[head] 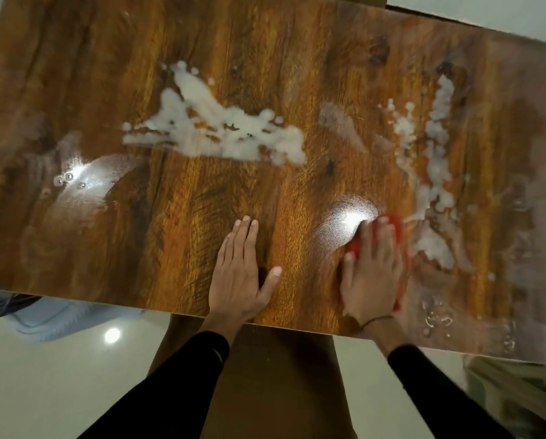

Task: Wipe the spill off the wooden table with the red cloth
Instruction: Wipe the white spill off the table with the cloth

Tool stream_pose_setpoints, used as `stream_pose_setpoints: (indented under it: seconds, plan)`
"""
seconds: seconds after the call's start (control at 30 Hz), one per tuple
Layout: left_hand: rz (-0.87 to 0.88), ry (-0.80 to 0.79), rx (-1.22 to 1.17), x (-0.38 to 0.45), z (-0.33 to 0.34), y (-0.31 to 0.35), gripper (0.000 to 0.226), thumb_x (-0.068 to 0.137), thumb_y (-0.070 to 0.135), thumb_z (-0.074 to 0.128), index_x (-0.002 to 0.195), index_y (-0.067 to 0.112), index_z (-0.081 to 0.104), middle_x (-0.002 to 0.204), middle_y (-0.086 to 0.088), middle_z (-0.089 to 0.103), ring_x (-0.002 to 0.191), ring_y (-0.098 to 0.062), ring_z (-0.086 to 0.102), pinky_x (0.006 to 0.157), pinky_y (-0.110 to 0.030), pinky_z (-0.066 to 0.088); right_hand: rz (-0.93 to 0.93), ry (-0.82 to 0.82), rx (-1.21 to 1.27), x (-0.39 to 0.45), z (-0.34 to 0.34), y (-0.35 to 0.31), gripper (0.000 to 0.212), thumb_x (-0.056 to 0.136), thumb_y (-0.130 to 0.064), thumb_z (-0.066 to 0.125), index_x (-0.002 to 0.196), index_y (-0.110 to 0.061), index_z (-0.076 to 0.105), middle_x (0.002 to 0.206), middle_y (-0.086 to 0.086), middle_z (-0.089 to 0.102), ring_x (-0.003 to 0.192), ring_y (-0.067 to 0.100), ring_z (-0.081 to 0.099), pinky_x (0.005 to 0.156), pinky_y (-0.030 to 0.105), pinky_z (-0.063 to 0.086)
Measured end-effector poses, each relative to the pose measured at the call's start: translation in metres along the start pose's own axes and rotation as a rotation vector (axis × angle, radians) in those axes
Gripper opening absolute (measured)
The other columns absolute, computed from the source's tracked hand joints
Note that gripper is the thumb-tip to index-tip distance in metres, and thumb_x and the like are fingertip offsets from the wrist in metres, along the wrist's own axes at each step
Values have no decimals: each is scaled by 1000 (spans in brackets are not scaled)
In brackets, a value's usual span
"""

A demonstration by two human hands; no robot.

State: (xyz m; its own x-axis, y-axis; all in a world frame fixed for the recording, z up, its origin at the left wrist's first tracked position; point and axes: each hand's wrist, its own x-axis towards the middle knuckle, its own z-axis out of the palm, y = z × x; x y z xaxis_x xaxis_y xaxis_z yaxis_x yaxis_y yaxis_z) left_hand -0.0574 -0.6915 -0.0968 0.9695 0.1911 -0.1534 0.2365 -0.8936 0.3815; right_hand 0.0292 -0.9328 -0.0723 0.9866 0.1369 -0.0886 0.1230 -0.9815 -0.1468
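Glossy pale floor under bright overhead light

The white tiled floor (59, 391) mirrors a round lamp glare (112, 335); a light blue bundle (48, 315) lies at the left, a blurred greenish object (512, 380) at the right.

Most of the red cloth (397, 231) lies hidden under the right hand (373, 270); only its far edge and a strip along the right side show. The counter (170, 201) runs out of the picture at the top and left. Its right end is smeared by motion blur, so the foamy spill (436, 172) there probably reaches farther than can be made out.
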Motion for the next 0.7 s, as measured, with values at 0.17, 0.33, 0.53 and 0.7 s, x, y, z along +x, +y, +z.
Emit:
stream_pose_setpoints:
  seconds: [0.17, 0.33, 0.53, 0.7]
  plan:
    - [3, 32, 0, 1, 2, 0, 91, 109, 74, 22, 175, 13, 15, 184, -9, 15, 171, -22, 11, 139, -38, 5, -572, -114, -68, -5, 14, -51, 71, 117, -50, 30, 180, -20, 16, 189, 9, 4, 175, 27, 2, 140, 57, 12]
    - [-2, 57, -8, 1, 6, 0, 89, 110, 74, 24, 175, 14, 14, 184, -8, 16, 171, -22, 12, 138, -41, 9, -482, -65, -30, 66, 7, -46, 70, 116, -48, 33, 179, -22, 19, 188, 7, 10, 175, 26, 6, 140, 58, 11]
    - [-3, 51, 11, 0, 2, 2, 87, 110, 71, 23, 175, 12, 17, 183, -10, 17, 171, -25, 13, 138, -43, 10, 3, 35, 14, 87, -15, 71, 69, 114, -45, 32, 178, -20, 23, 187, 11, 17, 173, 31, 14, 139, 61, 14]
    - [116, 20, 24, -4, -5, 13, 79, 111, 57, 31, 172, 6, 26, 180, -15, 24, 169, -30, 20, 137, -49, 17, 130, 39, -12, 6, -19, 104, 69, 114, -41, 35, 178, -17, 25, 186, 13, 18, 173, 33, 16, 137, 63, 19]
